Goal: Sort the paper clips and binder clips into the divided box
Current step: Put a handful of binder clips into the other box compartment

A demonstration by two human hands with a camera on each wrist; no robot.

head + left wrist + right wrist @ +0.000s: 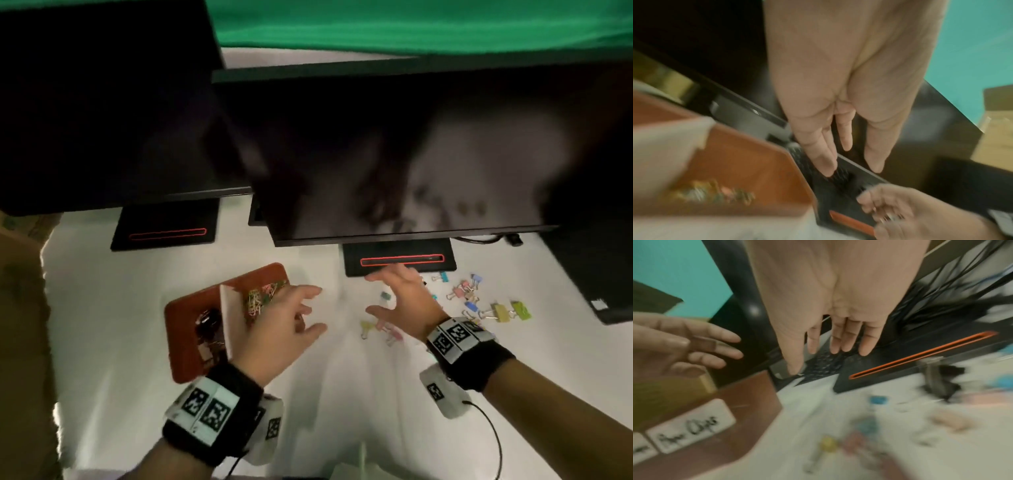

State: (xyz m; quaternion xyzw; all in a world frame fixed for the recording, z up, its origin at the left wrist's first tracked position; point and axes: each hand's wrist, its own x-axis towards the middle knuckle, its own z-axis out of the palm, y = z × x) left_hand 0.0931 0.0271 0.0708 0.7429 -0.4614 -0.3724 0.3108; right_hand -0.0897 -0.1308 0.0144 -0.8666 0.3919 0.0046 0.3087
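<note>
Brown divided box (270, 274) on the left with paper clips (262, 296) in it, binder clips (493, 310) loose on the white surface (329, 377) to the right (blurry), both hands (284, 329) (402, 301) spread and empty, so best to pinch one clip gently.

A white-covered table (102, 325) carries a brown divided box (186, 310) at 9 o'clock, coloured binder clips (479, 301) scattered at 3 o'clock, and 2 black monitor bases (164, 226) at 12 o'clock, each with a red outline
</note>
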